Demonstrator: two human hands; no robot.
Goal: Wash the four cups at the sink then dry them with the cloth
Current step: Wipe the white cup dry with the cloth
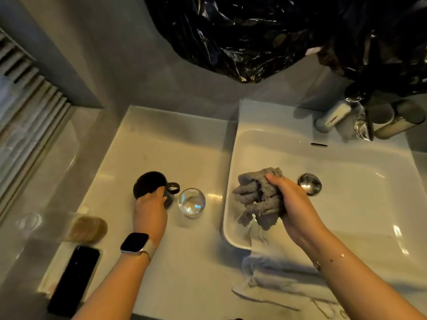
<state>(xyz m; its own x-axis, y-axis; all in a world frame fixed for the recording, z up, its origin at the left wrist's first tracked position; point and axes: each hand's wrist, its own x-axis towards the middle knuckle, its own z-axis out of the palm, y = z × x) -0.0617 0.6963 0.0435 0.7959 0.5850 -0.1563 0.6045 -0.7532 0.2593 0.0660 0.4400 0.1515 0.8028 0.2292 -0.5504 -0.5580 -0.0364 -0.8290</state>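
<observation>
Gripping the mug [150, 184] on the counter [184, 262], the left hand [150, 211] risks knocking the glass [191, 202] just beside it; the right hand [293, 202] clutches the cloth [256, 195] over the sink [358, 215].

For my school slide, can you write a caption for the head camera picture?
Left hand grips a dark mug beside a clear glass; right hand holds a grey cloth over the sink.

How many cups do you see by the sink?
2 clearly: a dark mug gripped by the left hand, and a clear glass just right of it. A blurred glass may stand far left.
</observation>
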